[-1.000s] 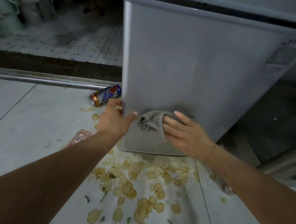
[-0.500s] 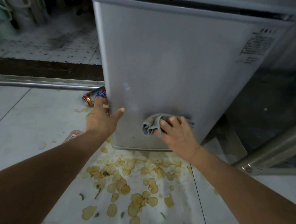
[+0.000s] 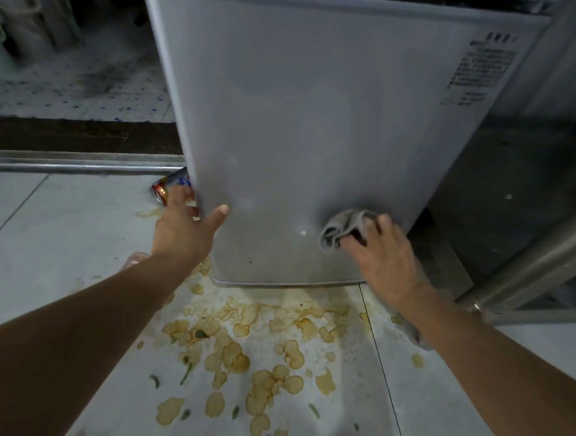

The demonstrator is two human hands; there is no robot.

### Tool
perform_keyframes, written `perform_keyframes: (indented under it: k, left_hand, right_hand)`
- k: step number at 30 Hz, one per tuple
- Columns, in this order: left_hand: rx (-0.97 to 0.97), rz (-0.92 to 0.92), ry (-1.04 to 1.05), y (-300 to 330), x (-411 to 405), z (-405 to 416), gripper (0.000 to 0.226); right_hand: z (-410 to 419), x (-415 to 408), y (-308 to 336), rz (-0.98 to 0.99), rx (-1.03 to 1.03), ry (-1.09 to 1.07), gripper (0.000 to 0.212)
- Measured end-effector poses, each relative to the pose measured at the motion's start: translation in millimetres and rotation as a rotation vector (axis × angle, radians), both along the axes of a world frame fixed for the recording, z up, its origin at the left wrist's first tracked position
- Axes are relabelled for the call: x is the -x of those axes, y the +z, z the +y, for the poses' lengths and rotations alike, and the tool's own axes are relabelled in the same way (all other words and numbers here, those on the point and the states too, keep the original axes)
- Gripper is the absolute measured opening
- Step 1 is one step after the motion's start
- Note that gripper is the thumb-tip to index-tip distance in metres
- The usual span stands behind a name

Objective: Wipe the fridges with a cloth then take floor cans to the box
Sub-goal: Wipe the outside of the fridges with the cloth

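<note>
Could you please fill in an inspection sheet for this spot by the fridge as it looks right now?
Surface: pale tiled floor, with yellowish dried stains and green bits in front of the fridge.
Job's things: grey fridge upright, label at upper right; grey cloth bunched against its lower front; one can lying on its side by the fridge's left corner.
Clutter: something pale partly hidden behind the left forearm, unclear what.
Grippers: left hand grips the fridge's lower left edge; right hand presses the cloth to the fridge.
Cables: nothing seen.
Surroundings: metal door track, speckled floor beyond; metal bar at right.
</note>
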State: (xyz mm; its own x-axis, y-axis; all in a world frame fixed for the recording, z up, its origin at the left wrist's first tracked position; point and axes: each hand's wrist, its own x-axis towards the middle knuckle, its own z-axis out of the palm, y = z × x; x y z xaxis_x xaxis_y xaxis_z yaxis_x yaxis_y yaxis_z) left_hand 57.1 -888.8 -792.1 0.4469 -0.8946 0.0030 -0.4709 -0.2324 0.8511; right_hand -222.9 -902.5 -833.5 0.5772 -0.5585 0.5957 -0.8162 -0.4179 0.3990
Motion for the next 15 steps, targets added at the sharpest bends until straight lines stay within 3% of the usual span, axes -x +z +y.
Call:
perform_keyframes:
  k: [3, 7, 9, 12, 15]
  left_hand:
    - [-0.001, -0.031, -0.010, 0.7, -0.1, -0.3, 0.054]
    - [0.012, -0.082, -0.009, -0.7, 1.5, 2.2, 0.053]
    - [0.028, -0.121, -0.014, -2.3, 1.6, 3.0, 0.051]
    - [0.056, -0.154, -0.015, -3.5, 1.8, 3.8, 0.049]
    - [0.067, -0.148, -0.015, -5.0, 2.0, 4.4, 0.049]
  right_hand:
    - [7.6, 10.1, -8.0, 0.078, -0.221, -0.033, 0.035]
    - [0.1, 16.0, 30.8, -0.291, -0.046, -0.163, 0.017]
    - [-8.2, 22.3, 52.5, -0.431, 0.069, -0.217, 0.019]
    - [-14.6, 22.0, 44.6, -0.508, 0.128, -0.290, 0.029]
    - [-6.5, 16.1, 6.1, -0.495, 0.000, -0.345, 0.033]
